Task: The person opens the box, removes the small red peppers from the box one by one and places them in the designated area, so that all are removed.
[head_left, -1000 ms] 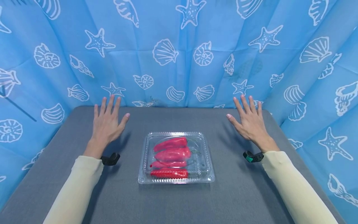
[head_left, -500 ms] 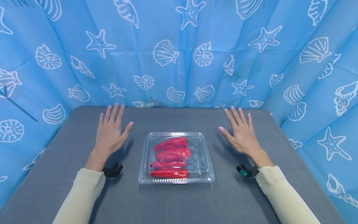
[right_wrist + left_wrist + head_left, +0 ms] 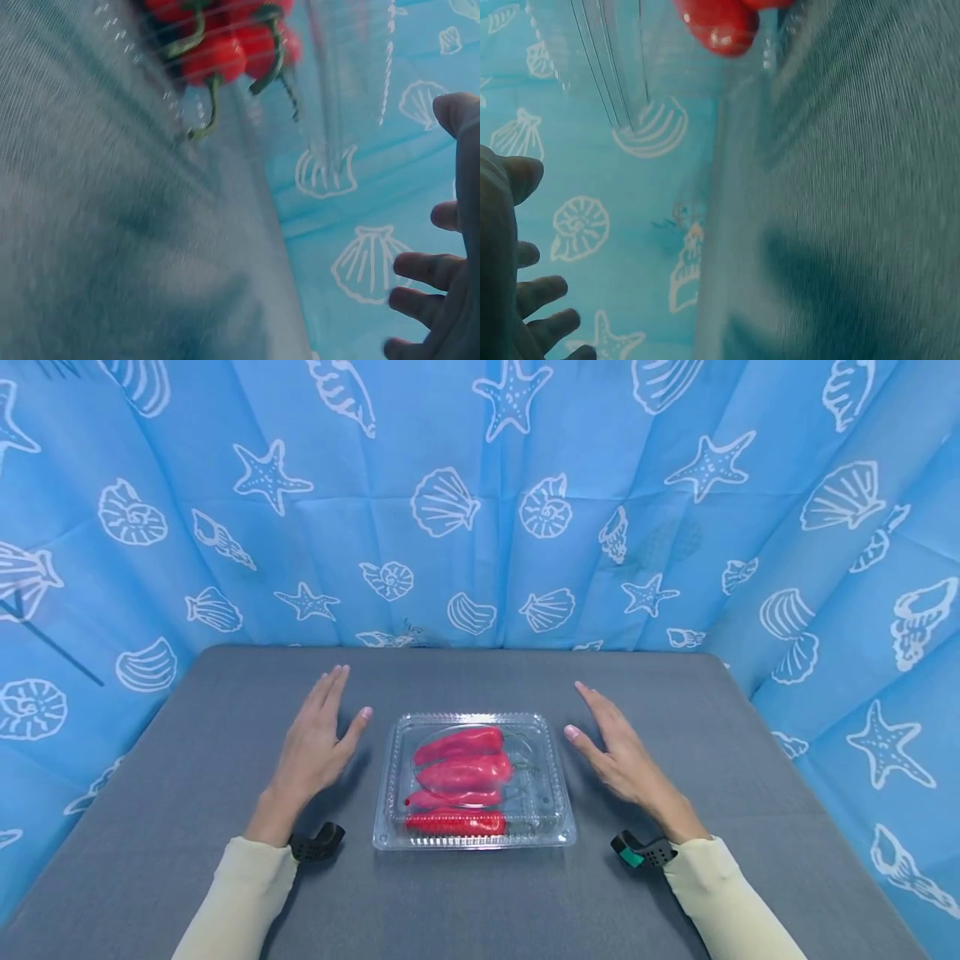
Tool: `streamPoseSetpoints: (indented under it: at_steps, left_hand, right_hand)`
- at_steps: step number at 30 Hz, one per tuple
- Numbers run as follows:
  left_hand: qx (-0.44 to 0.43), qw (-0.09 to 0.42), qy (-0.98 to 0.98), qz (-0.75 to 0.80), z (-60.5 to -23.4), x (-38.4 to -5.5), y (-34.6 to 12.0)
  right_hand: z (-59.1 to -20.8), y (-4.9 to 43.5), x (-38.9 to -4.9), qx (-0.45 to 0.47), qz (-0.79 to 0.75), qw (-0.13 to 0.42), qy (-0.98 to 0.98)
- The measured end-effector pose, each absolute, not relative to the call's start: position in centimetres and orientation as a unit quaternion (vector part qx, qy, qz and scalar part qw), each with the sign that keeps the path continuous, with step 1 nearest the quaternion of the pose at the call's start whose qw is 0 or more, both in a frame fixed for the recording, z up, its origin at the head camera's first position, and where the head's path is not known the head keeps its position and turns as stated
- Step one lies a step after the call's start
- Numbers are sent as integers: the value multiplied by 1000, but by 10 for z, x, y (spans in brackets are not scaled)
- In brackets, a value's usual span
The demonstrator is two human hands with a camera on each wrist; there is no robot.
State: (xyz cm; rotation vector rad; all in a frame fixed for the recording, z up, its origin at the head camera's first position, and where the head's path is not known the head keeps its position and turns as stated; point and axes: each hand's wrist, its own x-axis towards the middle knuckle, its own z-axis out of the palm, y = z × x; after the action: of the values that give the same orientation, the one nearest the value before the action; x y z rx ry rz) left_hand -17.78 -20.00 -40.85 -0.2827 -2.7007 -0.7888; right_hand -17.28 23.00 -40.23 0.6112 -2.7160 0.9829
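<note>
Clear plastic container point(image 3: 557, 814) of red peppers point(image 3: 463, 772), one, ribbed along its edges; lies flat on the grey table point(image 3: 472, 906), at the middle of the scene, between the two hands and touching neither.

Listed from left to right:

Curtain point(image 3: 502, 564), blue, printed with white starfish and shells; hangs at the left, along the far edge of the table and at the right (a dark slanting line shows on its left part).

Left sleeve point(image 3: 238, 897), cream, at the near left; beyond its cuff, a black wristband point(image 3: 318, 843).

Left hand point(image 3: 311, 752), bare, to the left of the container, near it but apart. Grip wide: fingers straight, thumb held away from them, holding nothing.

Peppers, four visible in the head view, lying crosswise in a row from near to far inside the container, toward its left side. Green stems point(image 3: 214, 112) point right (the right wrist view shows them best, through the clear wall).

Right hand point(image 3: 618, 758), bare, to the right of the container, its thumb just beside the rim. Grip wide: fingers extended, thumb apart, holding nothing.

Second wristband point(image 3: 656, 852), black with a green patch, at the right wrist.

Right sleeve point(image 3: 727, 902), cream, at the near right.
</note>
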Motion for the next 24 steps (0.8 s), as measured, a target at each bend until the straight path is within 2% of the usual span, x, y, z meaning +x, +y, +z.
streamPoseSetpoints:
  at_steps: [6,10,13,17,24]
  left_hand:
    - [-127,104,-862,-480,-416,-178,-189]
    - [-144,22,-722,-676,-425,-180,-184]
    - [-142,-43,-627,-765,-433,-180,-182]
    - [-137,-94,-582,-796,-441,-178,-184]
    - [-121,-134,-568,-803,-444,-178,-185]
  right_hand:
    - [-400,223,-168,229,400,52,-886]
    - [-401,217,-167,248,436,15,-865]
    - [-403,213,-166,249,440,-12,-862]
    - [-406,211,-164,240,432,-43,-868]
    - [-408,211,-163,232,424,-47,-874]
